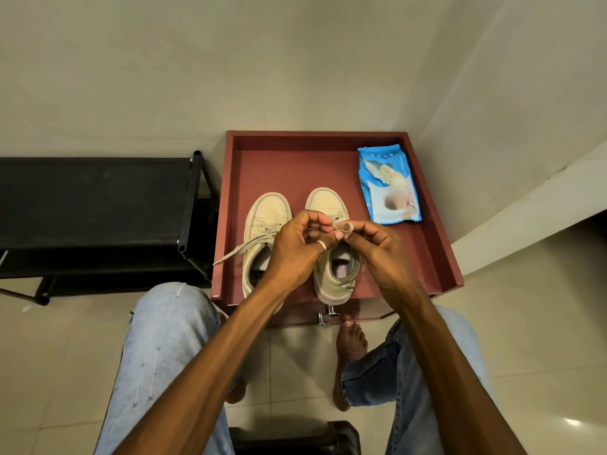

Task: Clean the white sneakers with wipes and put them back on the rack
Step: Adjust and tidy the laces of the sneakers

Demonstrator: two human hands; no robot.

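Two off-white sneakers stand side by side, toes pointing away, on a dark red tabletop [295, 165] with a raised rim. The left sneaker [266, 215] has a loose lace trailing off to the left. Above the right sneaker [328, 201], my left hand [295, 247] and my right hand [377, 247] meet, and both pinch that shoe's lace [345, 227] between the fingertips. My hands hide the middle of the right sneaker. A blue pack of wipes [387, 185] lies flat at the tabletop's right side, untouched.
A black shoe rack [98, 205] stands to the left of the red table, against the wall. My knees in pale jeans and bare feet are on the tiled floor below. A dark stool edge [295, 438] shows at the bottom.
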